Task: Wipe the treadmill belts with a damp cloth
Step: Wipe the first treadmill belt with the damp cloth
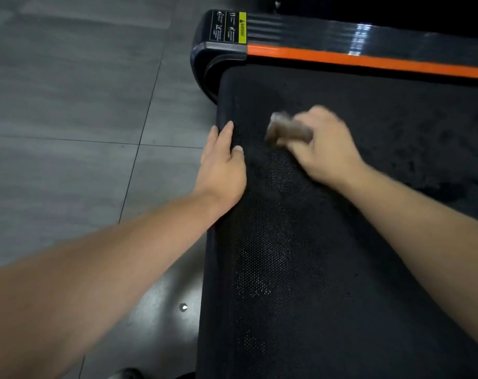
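Note:
The black textured treadmill belt (300, 255) fills the right half of the view. My right hand (325, 149) grips a small brownish-grey cloth (287, 129) bunched up against the belt near its rear end; both are motion-blurred. My left hand (223, 160) rests on the belt's left edge, fingers extended over the rim and thumb on top. Darker wet-looking patches (423, 149) show on the belt to the right of the cloth.
An orange-striped side rail (369, 60) and a black end cap (218, 53) with warning labels border the belt at the far end. Grey floor tiles (68, 105) lie to the left. A small shiny object (183, 307) sits on the floor by the belt.

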`<state>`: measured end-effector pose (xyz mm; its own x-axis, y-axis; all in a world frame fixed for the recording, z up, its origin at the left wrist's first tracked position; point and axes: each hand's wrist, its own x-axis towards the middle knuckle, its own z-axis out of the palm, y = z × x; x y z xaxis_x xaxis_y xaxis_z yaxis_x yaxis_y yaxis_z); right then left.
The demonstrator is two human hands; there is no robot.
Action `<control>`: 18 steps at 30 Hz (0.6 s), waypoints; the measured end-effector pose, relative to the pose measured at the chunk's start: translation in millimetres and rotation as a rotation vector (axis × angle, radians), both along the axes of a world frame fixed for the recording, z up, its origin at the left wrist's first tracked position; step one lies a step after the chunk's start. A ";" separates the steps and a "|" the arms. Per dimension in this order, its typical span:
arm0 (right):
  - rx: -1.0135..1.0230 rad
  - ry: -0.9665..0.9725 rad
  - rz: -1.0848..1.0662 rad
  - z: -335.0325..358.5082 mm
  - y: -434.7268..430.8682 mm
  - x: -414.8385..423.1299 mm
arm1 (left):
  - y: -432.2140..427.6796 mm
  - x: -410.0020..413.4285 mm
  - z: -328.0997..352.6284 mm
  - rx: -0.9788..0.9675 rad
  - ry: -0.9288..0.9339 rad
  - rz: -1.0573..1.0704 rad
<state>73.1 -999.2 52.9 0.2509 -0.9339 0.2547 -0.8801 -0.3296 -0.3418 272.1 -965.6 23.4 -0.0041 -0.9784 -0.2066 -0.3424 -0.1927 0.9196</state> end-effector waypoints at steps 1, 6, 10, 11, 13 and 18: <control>-0.014 0.003 -0.097 1.3 -20.0 -1.0 | 0.4 0.8 0.3 0.005 0.018 0.005; 0.099 -0.081 0.113 2.1 31.2 11.2 | 1.5 3.0 4.0 0.008 0.082 0.062; 0.070 -0.019 0.195 -0.9 21.8 2.5 | 1.2 2.2 3.5 0.004 0.029 0.038; 0.016 -0.009 0.079 -4.3 -6.3 -1.5 | 0.9 2.2 2.3 -0.009 0.020 0.024; -0.037 -0.006 -0.180 -5.5 -54.7 -9.8 | 0.0 2.7 -0.1 -0.036 0.003 0.003; 0.030 -0.030 -0.001 -1.6 -33.3 11.6 | 1.8 -5.1 10.0 -0.136 -0.326 -0.080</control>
<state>84.7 -1032.5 51.3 0.2422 -0.9415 0.2342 -0.8696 -0.3177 -0.3779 267.1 -963.8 33.4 -0.0367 -0.9963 -0.0777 -0.6311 -0.0372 0.7748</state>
